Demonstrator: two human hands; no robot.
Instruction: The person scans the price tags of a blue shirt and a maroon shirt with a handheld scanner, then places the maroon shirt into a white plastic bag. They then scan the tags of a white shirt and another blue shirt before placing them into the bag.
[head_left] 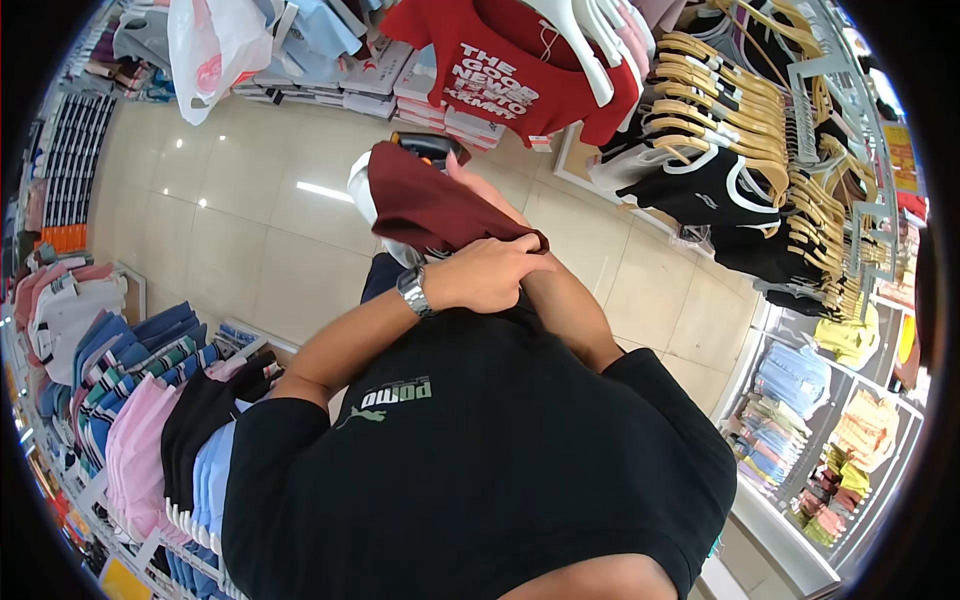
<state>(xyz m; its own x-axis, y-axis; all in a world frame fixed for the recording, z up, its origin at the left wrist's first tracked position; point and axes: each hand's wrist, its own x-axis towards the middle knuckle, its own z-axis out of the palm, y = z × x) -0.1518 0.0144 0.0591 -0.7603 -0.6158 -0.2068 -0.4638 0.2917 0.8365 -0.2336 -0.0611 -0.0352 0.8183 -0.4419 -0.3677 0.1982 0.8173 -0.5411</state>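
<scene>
Glossy beige floor tiles (240, 220) spread between clothes racks in a bright shop. Nearest, the person wears a black T-shirt (480, 460) with a pale chest logo. Just beyond it, the left hand (488, 276), with a silver watch (412, 292) at the wrist, holds the gathered edge of a maroon garment (425, 200) against the right forearm. That garment is plain dark red on its visible face, softly folded and slanting, with white cloth (361, 192) showing along its far left side. It hangs in the air over the right hand (490, 196), whose thumb lies near a dark object with orange parts (428, 147); the other fingers are covered, so their grip cannot be told.

Farther off, a red T-shirt (490, 70) with white lettering hangs from a white hanger, beside a white plastic bag (218, 50) with a red print, its contents unclear. Folded stacks (372, 78) fill the low shelf behind. Rightward, wooden hangers (715, 100) carry black tops (700, 195); beyond them, shelves hold folded blue clothes (790, 378).
</scene>
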